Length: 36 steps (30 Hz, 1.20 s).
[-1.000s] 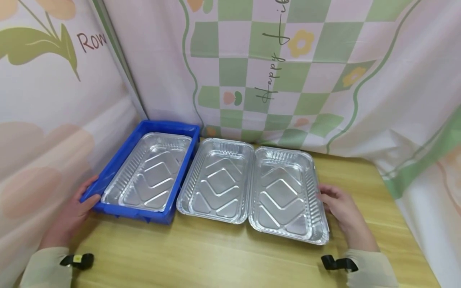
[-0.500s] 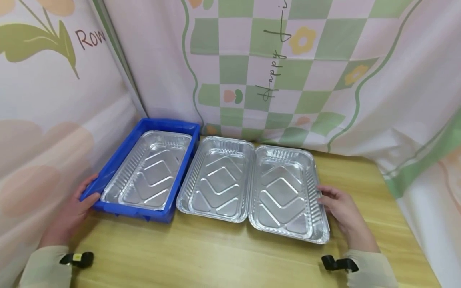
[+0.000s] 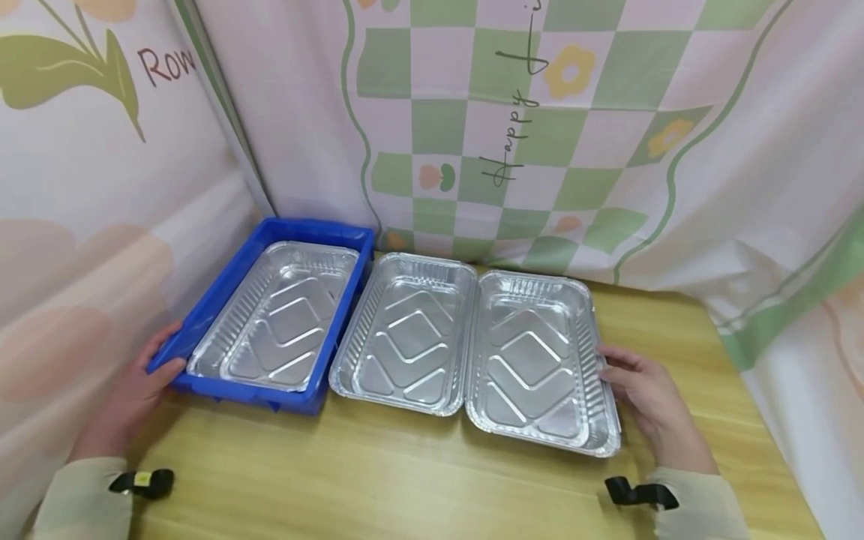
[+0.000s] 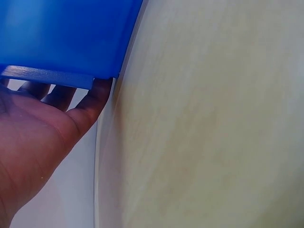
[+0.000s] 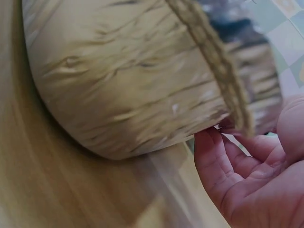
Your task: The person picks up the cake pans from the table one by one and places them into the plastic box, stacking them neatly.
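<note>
At the left, my left hand [image 3: 128, 401] grips the near left corner of a blue plastic tray [image 3: 219, 300], thumb over the rim and fingers round the outer side. The left wrist view shows those fingers hooked under the rim [image 4: 47, 74]. Inside the tray lies a foil pan [image 3: 293, 322]. A second foil pan [image 3: 412, 334] stands right of the tray. Beside it, almost rim to rim, is a third foil pan [image 3: 529, 360], whose right rim my right hand [image 3: 651, 397] pinches. The right wrist view shows fingertips under that crimped rim [image 5: 213, 57]. All the pans hold nothing.
A wooden table [image 3: 378, 480] carries everything. A patterned curtain [image 3: 499, 135] hangs close behind the pans, and another printed cloth [image 3: 88, 270] runs along the left side by the tray. Black straps [image 3: 145, 482] sit on both wrists.
The head view has shifted slightly, so the scene sits a little higher. Both hands keep their holds, and the tray and pans stay in nearly the same places.
</note>
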{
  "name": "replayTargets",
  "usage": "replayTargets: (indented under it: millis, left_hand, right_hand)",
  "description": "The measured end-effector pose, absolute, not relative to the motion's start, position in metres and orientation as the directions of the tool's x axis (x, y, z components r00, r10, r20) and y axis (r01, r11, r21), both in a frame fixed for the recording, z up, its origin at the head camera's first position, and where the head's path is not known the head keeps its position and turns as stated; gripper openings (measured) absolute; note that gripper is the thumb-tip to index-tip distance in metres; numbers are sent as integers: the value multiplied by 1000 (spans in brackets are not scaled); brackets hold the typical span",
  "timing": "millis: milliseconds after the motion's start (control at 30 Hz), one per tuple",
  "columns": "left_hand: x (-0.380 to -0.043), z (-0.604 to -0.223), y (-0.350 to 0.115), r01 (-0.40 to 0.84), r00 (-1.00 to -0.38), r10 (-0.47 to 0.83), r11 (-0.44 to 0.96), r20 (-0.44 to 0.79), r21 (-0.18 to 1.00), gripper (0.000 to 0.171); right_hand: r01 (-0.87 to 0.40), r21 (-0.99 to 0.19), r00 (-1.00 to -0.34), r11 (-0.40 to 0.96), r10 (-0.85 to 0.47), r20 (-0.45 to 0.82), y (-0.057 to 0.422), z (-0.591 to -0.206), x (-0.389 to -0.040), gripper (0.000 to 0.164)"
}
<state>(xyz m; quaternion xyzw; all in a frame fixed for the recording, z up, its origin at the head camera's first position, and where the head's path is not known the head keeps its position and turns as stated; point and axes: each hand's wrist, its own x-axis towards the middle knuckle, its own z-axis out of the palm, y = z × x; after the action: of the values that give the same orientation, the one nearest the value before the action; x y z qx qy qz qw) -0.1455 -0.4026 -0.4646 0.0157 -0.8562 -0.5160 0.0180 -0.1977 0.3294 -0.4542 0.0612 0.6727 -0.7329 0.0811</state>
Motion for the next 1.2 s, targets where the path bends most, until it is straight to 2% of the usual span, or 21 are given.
replayTargets:
  millis: [233,533,767,1200]
  left_hand:
    - [-143,-459,-402,-40,-998,-63,553,-6,832,63]
    - [-144,-463,-405,-18,-999,-47,535,9,845,63]
    - [-143,-464,-404,-14,-999,-48,544,15,839,64]
    - [-144,-464,-406,-16,-999,-41,536,7,844,64]
  right_hand:
    - [183,-976,-983,-121,-30,-181,331,-451,-198,35]
    - [139,-977,-990,-164,-16,-138,334,-445,-198,36]
    - [159,-972,-987,-171,-9,-159,337,-439,-199,35]
    - [127,-958,-992,-256,-49,-119,332,-427,-198,36]
